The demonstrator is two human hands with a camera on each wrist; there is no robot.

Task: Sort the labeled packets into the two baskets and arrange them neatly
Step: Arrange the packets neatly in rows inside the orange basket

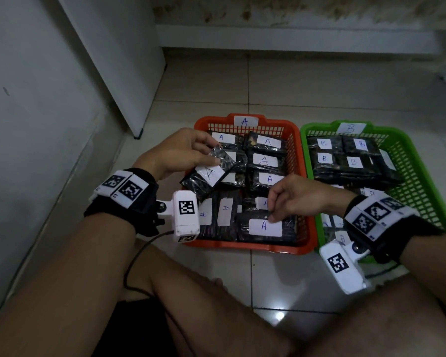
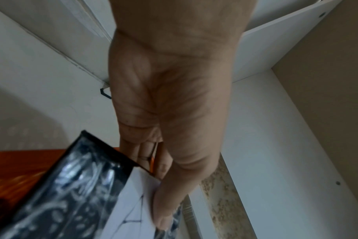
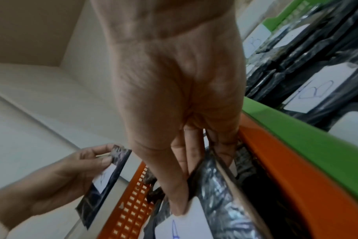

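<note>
Two baskets sit side by side on the tiled floor: an orange basket [image 1: 301, 176] tagged A and a green basket [image 1: 412, 161] tagged B. Both hold several black packets with white labels. My left hand [image 1: 183, 150] pinches a black packet labeled A [image 1: 209, 173] above the orange basket's left side; its thumb lies on the label [image 2: 133, 208]. My right hand [image 1: 296, 197] grips the top edge of another packet labeled A [image 1: 265, 228] at the basket's front right, thumb and fingers on either side of it [image 3: 210, 194].
A white cabinet panel [image 1: 119, 60] and wall stand to the left. My bare legs [image 1: 216, 318] cross in front of the baskets. A black cable [image 1: 134, 261] runs from the left wrist camera. The orange rim [image 3: 276, 161] touches the green rim [image 3: 296, 134].
</note>
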